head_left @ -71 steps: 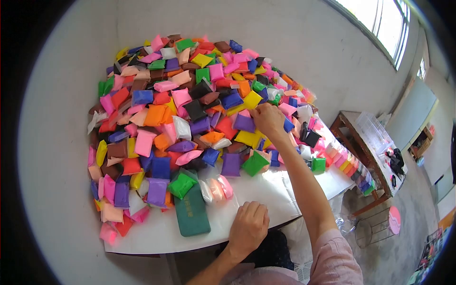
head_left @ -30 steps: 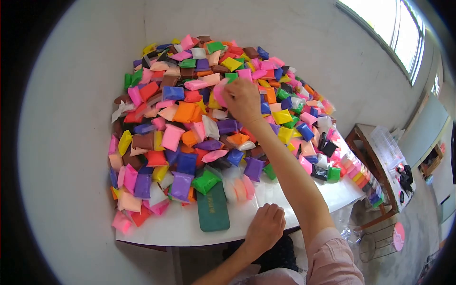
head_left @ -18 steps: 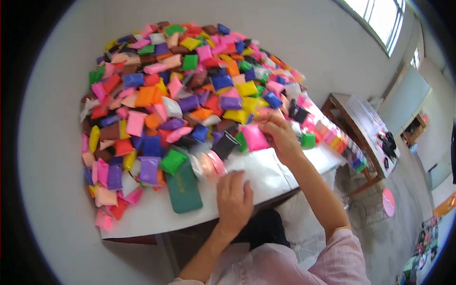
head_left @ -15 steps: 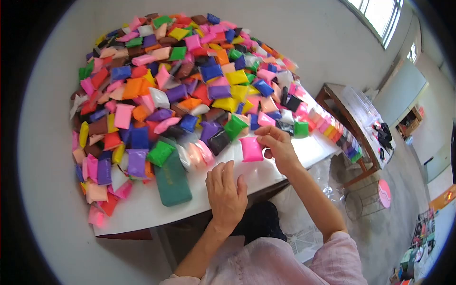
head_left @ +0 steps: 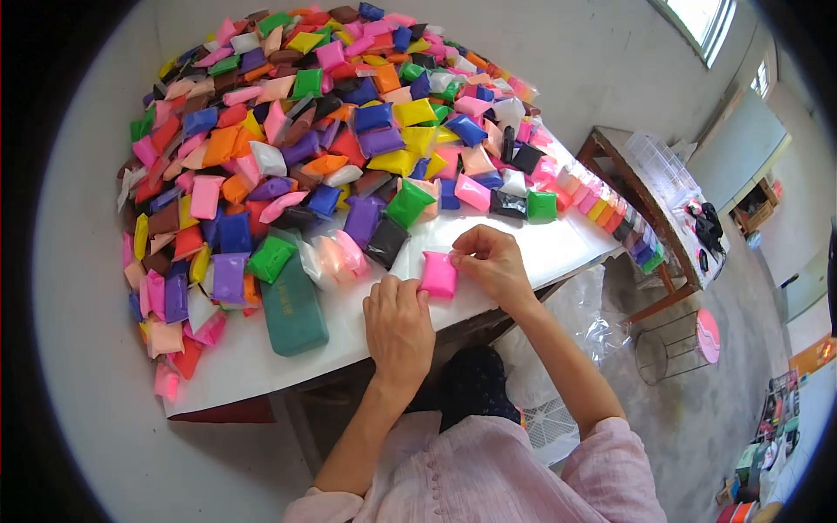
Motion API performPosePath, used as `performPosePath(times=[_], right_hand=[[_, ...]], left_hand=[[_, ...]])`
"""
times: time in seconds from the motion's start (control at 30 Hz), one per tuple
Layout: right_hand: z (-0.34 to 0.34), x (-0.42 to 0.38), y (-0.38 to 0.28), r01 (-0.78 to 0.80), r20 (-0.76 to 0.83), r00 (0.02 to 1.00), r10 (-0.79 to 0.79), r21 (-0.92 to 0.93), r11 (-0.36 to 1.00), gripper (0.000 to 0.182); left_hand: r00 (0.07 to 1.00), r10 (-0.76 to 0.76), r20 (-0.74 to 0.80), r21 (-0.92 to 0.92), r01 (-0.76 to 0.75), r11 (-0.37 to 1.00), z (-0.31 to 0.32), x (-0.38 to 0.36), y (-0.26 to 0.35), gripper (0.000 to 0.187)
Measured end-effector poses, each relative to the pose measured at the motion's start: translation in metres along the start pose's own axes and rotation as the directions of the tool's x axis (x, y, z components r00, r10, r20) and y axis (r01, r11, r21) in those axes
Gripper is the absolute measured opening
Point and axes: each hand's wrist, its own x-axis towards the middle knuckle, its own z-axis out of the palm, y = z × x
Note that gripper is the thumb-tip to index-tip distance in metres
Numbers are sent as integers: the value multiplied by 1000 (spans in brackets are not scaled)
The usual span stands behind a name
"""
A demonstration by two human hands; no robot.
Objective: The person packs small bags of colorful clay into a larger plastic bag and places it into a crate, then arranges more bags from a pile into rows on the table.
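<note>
A small shiny pink packet (head_left: 438, 275) is held just above the white tabletop near its front edge. The thumb and forefinger of my right hand (head_left: 491, 268) pinch its right edge. My left hand (head_left: 399, 327) is at its lower left edge, fingers bent and close together, with thumb and forefinger seemingly closed on that edge; the exact contact is partly hidden. Beyond my hands lie a black packet (head_left: 387, 242), a green packet (head_left: 410, 205) and a clear bag with peach and pink packets (head_left: 336, 260).
A large heap of many-coloured packets (head_left: 305, 161) covers the back and left of the white table (head_left: 235, 376). A green case (head_left: 295, 315) lies left of my hands. Rows of small coloured packets (head_left: 602, 209) line the right side. Farther right stand a wooden table (head_left: 610, 144) and a wire-frame stool (head_left: 708, 336).
My left hand has gone from apart and loosely open to the packet's left edge. My right hand still pinches the pink packet. The whole view has shifted slightly.
</note>
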Motion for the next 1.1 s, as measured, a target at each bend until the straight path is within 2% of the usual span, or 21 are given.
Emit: performPosePath(times=[0.07, 0.17, 0.27, 0.3, 0.4, 0.5, 0.6, 0.8, 1.0, 1.1], right_hand=[[-2, -8, -20, 19, -100, 994, -40, -205, 979, 14], [-6, -26, -24, 176, -219, 928, -300, -454, 874, 19], [-11, -48, -23, 447, 63, 881, -470, -443, 778, 24], [-9, -51, -30, 526, 110, 822, -558, -521, 672, 25], [-4, -49, -23, 552, 127, 782, -610, -595, 584, 23], [2, -53, -20, 495, 85, 797, -597, -659, 567, 22], [5, -53, -17, 503, 93, 799, -594, -645, 576, 19], [2, -49, -12, 583, 180, 751, -636, -633, 510, 15], [-3, -52, -9, 597, 189, 745, -639, -615, 514, 17], [-8, -53, -13, 579, 190, 783, -592, -571, 582, 15]], left_hand=[[1000, 3, 3, 17, -3, 1000, 0, 1, 1, 12], [999, 47, 4, 64, -48, 997, 1, -1, -2, 13], [996, 86, 5, 83, -86, 993, 1, -2, -5, 14], [995, 99, 6, 83, -99, 992, 2, -2, -4, 14], [994, 108, 26, 74, -110, 991, 0, -1, -4, 14], [992, 121, 40, 48, -123, 991, -1, 0, -4, 15], [988, 153, 31, 38, -154, 987, 1, -1, -6, 13], [964, 264, 32, 140, -266, 954, 1, -1, -11, 10], [957, 289, -3, 160, -285, 945, 2, -5, -11, 12], [960, 280, -13, 163, -274, 948, 1, -7, -10, 12]])
